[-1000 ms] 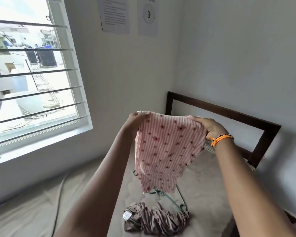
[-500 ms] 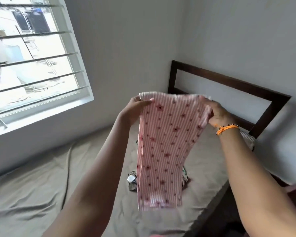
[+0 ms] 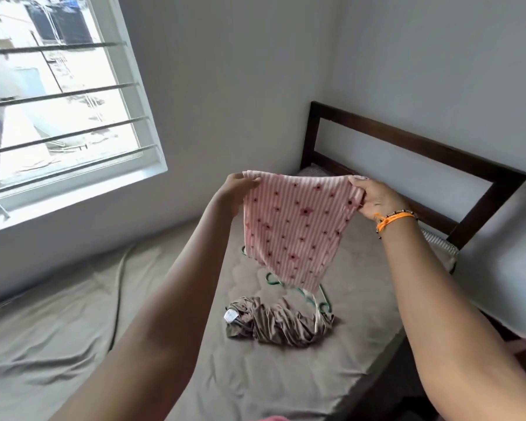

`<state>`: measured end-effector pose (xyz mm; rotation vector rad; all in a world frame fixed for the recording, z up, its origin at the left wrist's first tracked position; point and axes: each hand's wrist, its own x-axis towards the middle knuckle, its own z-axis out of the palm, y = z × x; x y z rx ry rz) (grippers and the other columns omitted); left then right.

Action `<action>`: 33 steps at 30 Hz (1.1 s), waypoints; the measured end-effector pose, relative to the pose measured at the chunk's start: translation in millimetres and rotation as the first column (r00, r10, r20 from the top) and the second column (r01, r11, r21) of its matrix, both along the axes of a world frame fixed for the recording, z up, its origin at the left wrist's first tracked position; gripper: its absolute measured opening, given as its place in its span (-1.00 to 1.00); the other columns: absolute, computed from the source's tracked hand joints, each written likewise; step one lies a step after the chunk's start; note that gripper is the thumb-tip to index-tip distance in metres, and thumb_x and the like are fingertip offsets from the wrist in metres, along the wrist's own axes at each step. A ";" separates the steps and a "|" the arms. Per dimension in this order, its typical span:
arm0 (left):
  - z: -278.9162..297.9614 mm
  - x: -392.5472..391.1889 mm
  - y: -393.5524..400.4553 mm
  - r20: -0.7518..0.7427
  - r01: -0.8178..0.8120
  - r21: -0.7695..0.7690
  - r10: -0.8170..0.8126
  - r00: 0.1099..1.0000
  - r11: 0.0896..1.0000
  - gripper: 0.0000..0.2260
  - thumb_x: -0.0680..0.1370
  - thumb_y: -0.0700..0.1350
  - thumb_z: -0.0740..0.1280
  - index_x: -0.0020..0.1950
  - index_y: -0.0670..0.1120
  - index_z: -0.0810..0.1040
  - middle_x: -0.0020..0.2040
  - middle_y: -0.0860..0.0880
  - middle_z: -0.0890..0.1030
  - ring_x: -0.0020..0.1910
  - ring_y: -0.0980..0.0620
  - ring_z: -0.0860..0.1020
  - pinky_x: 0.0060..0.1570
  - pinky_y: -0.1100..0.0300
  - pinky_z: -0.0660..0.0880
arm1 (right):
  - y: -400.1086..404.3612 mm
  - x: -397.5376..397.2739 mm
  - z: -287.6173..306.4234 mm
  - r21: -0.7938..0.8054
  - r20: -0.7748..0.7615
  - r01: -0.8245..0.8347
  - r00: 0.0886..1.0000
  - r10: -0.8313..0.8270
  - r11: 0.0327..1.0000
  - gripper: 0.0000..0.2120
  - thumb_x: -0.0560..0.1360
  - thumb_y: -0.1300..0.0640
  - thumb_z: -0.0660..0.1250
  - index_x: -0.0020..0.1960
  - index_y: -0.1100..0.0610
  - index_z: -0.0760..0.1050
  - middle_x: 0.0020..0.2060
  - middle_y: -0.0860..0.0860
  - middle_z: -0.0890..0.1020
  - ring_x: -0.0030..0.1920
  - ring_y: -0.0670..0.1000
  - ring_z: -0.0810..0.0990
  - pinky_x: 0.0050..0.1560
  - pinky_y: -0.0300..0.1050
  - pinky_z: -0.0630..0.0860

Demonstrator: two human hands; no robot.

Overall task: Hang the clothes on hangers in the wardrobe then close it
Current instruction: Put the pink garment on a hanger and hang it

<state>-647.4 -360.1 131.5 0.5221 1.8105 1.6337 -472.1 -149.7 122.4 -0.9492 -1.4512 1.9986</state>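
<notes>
Both hands up over the bed, each pinching a top corner of the pink striped garment. Left hand grips the left corner, fingers curled into the fabric; right hand grips the right corner, orange wristband just behind it. Top edge is pulled nearly straight between them. Garment hangs free in the air, tapering to a lower edge that dangles just above the green hanger, no visible contact.

Hanger lies flat on the bed directly under the garment, partly hidden by it; a pale hanger or strap part sits beside it, can't tell which. Crumpled brown garment lies on the sheet just nearer the camera than the hanger, touching its near end, white tag on its left.

Bed sheet left of the brown garment is bare, with wrinkles. Right of it, the mattress edge drops off close by. Dark wooden headboard stands beyond the pink garment, against the wall. Barred window is well left of the garment, above the bed's far-left side.
</notes>
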 end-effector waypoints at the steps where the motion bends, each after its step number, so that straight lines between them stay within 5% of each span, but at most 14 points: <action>1: 1.6 -3.3 4.0 0.001 -0.029 -0.011 0.029 1.000 1.000 -0.82 0.58 -0.25 0.26 -0.21 -0.06 0.47 -0.27 0.02 0.48 -0.29 0.13 0.44 -0.27 0.25 0.33 | 3.5 -5.8 0.3 -0.005 0.004 0.020 1.000 -0.020 1.000 -0.82 0.54 0.27 0.26 -0.22 0.10 0.48 -0.51 -0.07 0.61 -0.29 -0.01 0.55 -0.33 -0.15 0.50; 8: -6.7 -25.0 24.5 -0.006 -0.027 0.017 0.027 1.000 0.999 -0.74 0.59 -0.33 0.17 -0.21 -0.08 0.50 -0.55 0.14 0.53 -0.56 0.28 0.49 -0.45 0.39 0.40 | 12.8 -34.3 -5.1 0.058 0.065 0.061 0.996 -0.065 0.996 -0.75 0.60 0.22 0.17 -0.23 0.05 0.42 -0.39 0.00 0.50 -0.37 -0.05 0.44 -0.52 -0.34 0.41; 15: -13.3 -46.7 35.4 -0.068 -0.060 0.120 0.069 0.995 0.991 -0.82 0.60 -0.32 0.18 -0.05 -0.14 0.55 -0.31 0.08 0.60 -0.40 0.27 0.55 -0.34 0.39 0.45 | 25.6 -67.5 -21.3 0.142 0.000 0.073 0.997 -0.074 0.987 -0.74 0.64 0.15 0.09 -0.17 0.04 0.44 -0.30 0.00 0.47 -0.36 -0.08 0.44 -0.32 -0.22 0.33; 21: -29.0 -32.8 19.0 -0.127 -0.173 0.300 0.219 0.968 0.938 -0.92 0.51 -0.16 0.33 -0.18 -0.10 0.57 -0.29 0.03 0.51 -0.32 0.20 0.46 -0.30 0.38 0.40 | 2.9 -52.9 -22.4 0.091 -0.258 0.118 0.962 -0.091 0.989 -0.91 0.51 0.10 0.27 -0.17 0.05 0.49 -0.27 -0.03 0.52 -0.27 -0.09 0.51 -0.32 -0.25 0.41; 24: -83.6 -5.2 -5.8 -0.120 -0.242 0.175 0.265 0.957 0.954 -0.93 0.50 -0.17 0.37 -0.18 -0.12 0.59 -0.25 0.00 0.54 -0.26 0.18 0.46 -0.23 0.33 0.40 | -16.4 -23.6 -75.8 0.070 -0.165 0.174 0.973 -0.160 0.982 -0.93 0.39 0.08 0.33 -0.22 0.08 0.54 -0.25 -0.01 0.52 -0.21 -0.07 0.49 -0.25 -0.20 0.40; 28: -174.1 52.6 -47.4 0.045 -0.263 -0.197 0.277 0.960 0.945 -0.93 0.47 -0.23 0.41 -0.20 -0.20 0.62 -0.34 0.04 0.57 -0.35 0.25 0.46 -0.30 0.34 0.37 | -54.6 27.1 -197.1 0.088 0.187 0.132 0.971 -0.146 0.987 -0.88 0.45 0.22 0.38 -0.27 0.13 0.60 -0.34 -0.14 0.63 -0.18 -0.07 0.53 -0.18 -0.19 0.46; 30: -225.5 78.9 -69.9 0.125 -0.179 -0.419 0.252 0.960 0.890 -0.88 0.38 -0.19 0.44 -0.33 -0.13 0.54 -0.58 0.17 0.41 -0.55 0.30 0.34 -0.47 0.34 0.29 | -75.2 58.4 -259.6 0.057 0.382 0.054 0.921 -0.072 0.997 -0.82 0.49 0.31 0.33 -0.27 0.17 0.58 -0.39 -0.12 0.61 -0.16 0.00 0.52 -0.25 -0.28 0.45; 33: -303.6 108.6 -99.3 0.140 0.008 -0.677 0.118 0.983 0.736 -0.75 0.32 -0.04 0.42 -0.47 -0.06 0.42 -0.64 0.12 0.25 -0.54 0.21 0.23 -0.44 0.20 0.17 | -104.0 102.8 -342.9 0.002 0.618 -0.100 0.782 0.077 0.995 -0.82 0.48 0.34 0.34 -0.31 0.31 0.50 -0.39 0.01 0.48 -0.24 -0.02 0.39 -0.43 -0.30 0.27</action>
